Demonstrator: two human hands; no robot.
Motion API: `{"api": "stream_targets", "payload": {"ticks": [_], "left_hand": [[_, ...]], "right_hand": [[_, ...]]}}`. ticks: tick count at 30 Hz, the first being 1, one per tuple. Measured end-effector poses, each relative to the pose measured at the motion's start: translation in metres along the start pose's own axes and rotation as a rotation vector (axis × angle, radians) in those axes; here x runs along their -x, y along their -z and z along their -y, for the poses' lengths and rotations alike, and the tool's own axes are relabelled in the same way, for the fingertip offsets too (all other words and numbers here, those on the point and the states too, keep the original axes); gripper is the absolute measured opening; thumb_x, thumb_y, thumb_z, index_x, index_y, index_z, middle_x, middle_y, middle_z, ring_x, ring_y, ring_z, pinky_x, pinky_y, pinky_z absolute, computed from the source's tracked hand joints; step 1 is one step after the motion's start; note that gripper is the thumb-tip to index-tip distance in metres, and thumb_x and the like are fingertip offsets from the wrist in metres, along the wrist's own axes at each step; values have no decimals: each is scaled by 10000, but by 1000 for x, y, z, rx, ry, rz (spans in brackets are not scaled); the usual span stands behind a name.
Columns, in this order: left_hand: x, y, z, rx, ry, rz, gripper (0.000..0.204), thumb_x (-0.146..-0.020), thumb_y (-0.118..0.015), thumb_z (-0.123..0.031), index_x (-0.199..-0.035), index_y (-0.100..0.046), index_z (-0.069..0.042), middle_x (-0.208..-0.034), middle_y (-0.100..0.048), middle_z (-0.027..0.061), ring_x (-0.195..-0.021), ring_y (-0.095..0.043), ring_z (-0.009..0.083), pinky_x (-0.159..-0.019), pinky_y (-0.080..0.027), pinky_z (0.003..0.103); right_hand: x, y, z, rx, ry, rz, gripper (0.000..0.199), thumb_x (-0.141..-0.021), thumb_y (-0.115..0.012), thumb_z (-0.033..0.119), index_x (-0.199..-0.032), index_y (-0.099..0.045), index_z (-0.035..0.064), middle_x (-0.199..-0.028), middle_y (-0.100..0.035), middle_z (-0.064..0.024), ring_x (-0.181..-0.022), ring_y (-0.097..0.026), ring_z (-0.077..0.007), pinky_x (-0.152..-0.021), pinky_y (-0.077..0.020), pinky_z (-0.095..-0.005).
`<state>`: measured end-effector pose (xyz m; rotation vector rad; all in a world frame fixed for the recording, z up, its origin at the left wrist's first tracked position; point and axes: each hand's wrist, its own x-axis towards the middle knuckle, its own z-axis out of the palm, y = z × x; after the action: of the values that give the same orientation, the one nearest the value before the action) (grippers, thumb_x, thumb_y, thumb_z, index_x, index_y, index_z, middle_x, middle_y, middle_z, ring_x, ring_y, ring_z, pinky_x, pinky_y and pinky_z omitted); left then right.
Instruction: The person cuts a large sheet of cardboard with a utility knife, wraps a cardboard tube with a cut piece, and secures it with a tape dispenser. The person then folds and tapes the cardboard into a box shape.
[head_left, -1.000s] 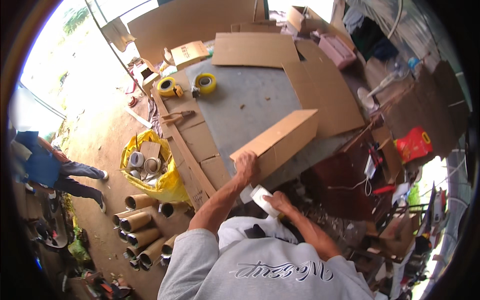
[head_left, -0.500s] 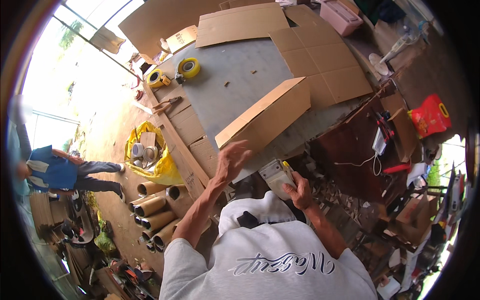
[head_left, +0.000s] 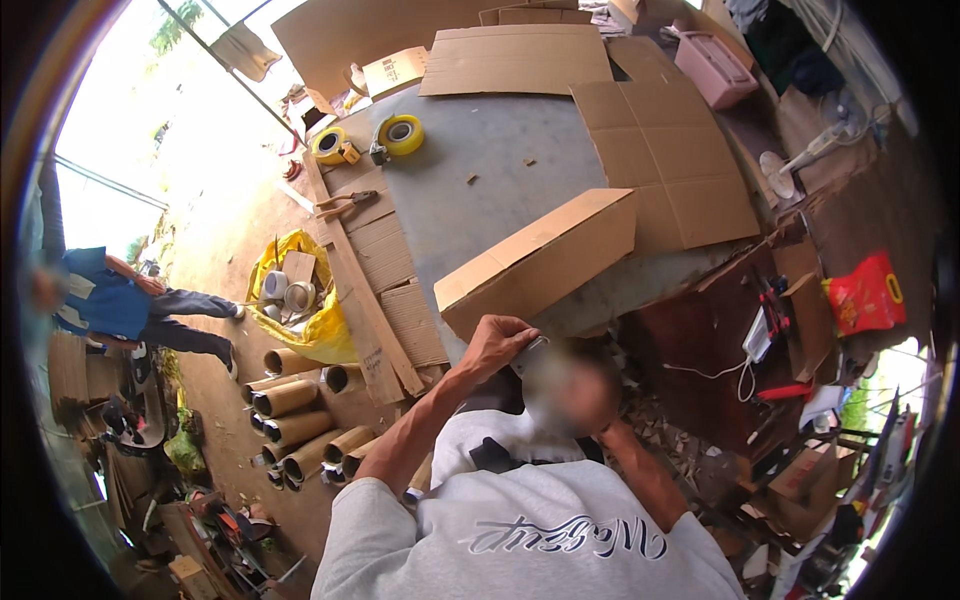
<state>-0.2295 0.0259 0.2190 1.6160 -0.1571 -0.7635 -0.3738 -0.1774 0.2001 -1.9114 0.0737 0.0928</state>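
Close in front of my chest, my left hand (head_left: 500,343) is closed, thumb and fingertips pressed together. They are at the grey metal front end of a tape dispenser (head_left: 537,352); what they pinch is too small to make out. My right hand (head_left: 592,395) is at the dispenser's other end, where a blurred patch covers its fingers and most of the dispenser's body. Just beyond my left hand, a long, narrow folded cardboard box (head_left: 545,262) lies slantwise on the grey tabletop (head_left: 470,220).
Flat cardboard sheets (head_left: 672,160) cover the table's far and right parts. Two yellow tape rolls (head_left: 403,135) and pliers (head_left: 347,203) lie toward its left. A yellow bag (head_left: 335,338) and cardboard tubes (head_left: 300,425) are on the floor. A person in blue (head_left: 105,295) stands far left.
My left hand has moved right, from the near end of the folded box to the dispenser's front, and its fingers have closed. My right hand stays by the dispenser. The view has shifted slightly.
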Motion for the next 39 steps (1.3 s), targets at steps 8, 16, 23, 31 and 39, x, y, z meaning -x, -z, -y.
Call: {"api": "stream_targets", "payload": {"ticks": [8, 16, 23, 31, 39], "left_hand": [[-78, 67, -42, -342, -173, -255, 141, -843, -691, -71, -899, -779, 25, -722, -726, 100, -671, -648, 112, -647, -541, 298], [-140, 123, -11, -356, -228, -279, 202, -886, -742, -167, -910, -769, 32, -729, -710, 160, -649, -650, 205, -639, -525, 360], [-167, 125, 37, -370, -275, -207, 173, -858, -738, -184, -895, -796, -25, -760, -730, 140, -649, -666, 217, -642, -534, 353], [-152, 106, 32, -525, -414, -275, 154, -824, -736, -181, -769, -759, -38, -799, -699, 168, -771, -666, 375, -724, -533, 469], [-165, 141, 100, -808, -221, -432, 209, -821, -711, -123, -1020, -726, -58, -1033, -664, 140, -965, -676, 357, -848, -552, 442]], "right_hand": [[-81, 3, 45, -117, -216, 4, 526, -926, -639, 470, -950, -670, -55, -789, -662, -127, -724, -576, -190, -689, -479, -353], [-124, 6, 51, -64, -397, 52, 575, -919, -610, 498, -940, -691, -71, -780, -683, -158, -710, -626, -233, -692, -483, -379], [-125, 0, 15, 65, -327, 55, 602, -905, -614, 524, -940, -695, -72, -794, -698, -161, -750, -638, -230, -717, -485, -382], [-134, -1, 45, -82, -568, 69, 572, -918, -611, 489, -999, -709, -69, -815, -709, -135, -765, -644, -209, -739, -497, -363], [-128, -5, 21, -184, -600, 85, 553, -921, -620, 473, -965, -700, -73, -781, -688, -117, -698, -651, -200, -662, -516, -358]]}}
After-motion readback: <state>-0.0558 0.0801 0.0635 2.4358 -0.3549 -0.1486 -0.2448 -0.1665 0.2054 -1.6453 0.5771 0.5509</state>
